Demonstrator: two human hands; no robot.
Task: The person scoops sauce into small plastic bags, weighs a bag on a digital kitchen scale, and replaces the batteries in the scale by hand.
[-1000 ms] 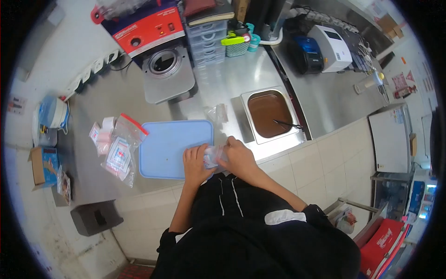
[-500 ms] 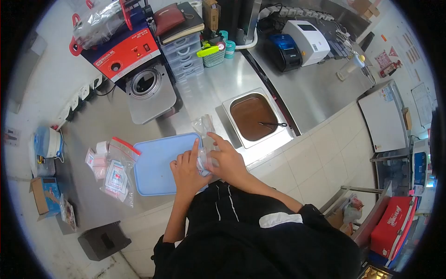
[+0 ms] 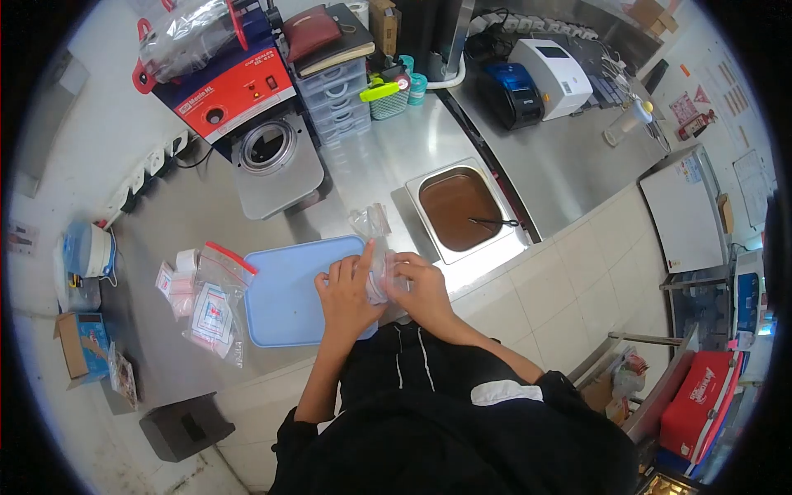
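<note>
My left hand (image 3: pixel 346 297) is at the right end of a blue tray lid (image 3: pixel 285 293). Its index finger stretches along a clear plastic bag (image 3: pixel 379 280), and its thumb lies against the lower end. From the other side, my right hand (image 3: pixel 427 295) pinches the same bag with bent fingers. What the bag contains is partly hidden by my fingers. Just beyond my fingertips, another small clear bag (image 3: pixel 369 219) lies on the steel counter. Left of the lid rests a red-topped zip bag (image 3: pixel 216 309) with printed labels inside, beside pink-and-white packets (image 3: pixel 177 285).
A steel pan of brown liquid (image 3: pixel 462 206) with a black-handled utensil stands to the right. Behind are a red cup sealer (image 3: pixel 235 99) and a drawer unit (image 3: pixel 334 99). Two label printers (image 3: pixel 553 78) sit on the far counter. The counter's front edge is near my body.
My right index finger has bent from stretched out to a pinch on the plastic. The whole view has shifted slightly, so things appear a little further right.
</note>
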